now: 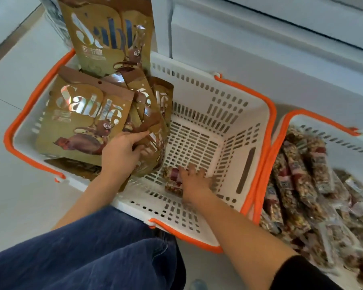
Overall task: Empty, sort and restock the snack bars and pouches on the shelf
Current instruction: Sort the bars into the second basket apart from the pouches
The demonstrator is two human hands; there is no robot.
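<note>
1. Step in hand, by judgement: sorting. Pouches and snack bars being separated into two white baskets with orange handles, set side by side on the floor before the pale shelf base.
2. Left basket: gold-and-brown pouches stacked against its left wall, one pouch standing upright at the far rim. Bottom grid otherwise bare except for one stray snack bar near the front wall.
3. Right basket: heaped with wrapped snack bars, partly cut off by the frame edge.
4. Left hand: fingers curled round the lower edge of the pouch stack, holding it back from the open grid.
5. Right hand: spread fingers resting over the stray snack bar; blurred, so closure round the bar cannot be told.
6. Next move, by judgement: firm pinch on the stray bar, lift clear of the basket wall, transfer to the heap in the right basket. Pouches to be kept from sliding down meanwhile.
7. Hidden or unclear: shelf levels out of view; pouch count behind the front pouch not readable; print on the bar wrappers too blurred to read.
</note>
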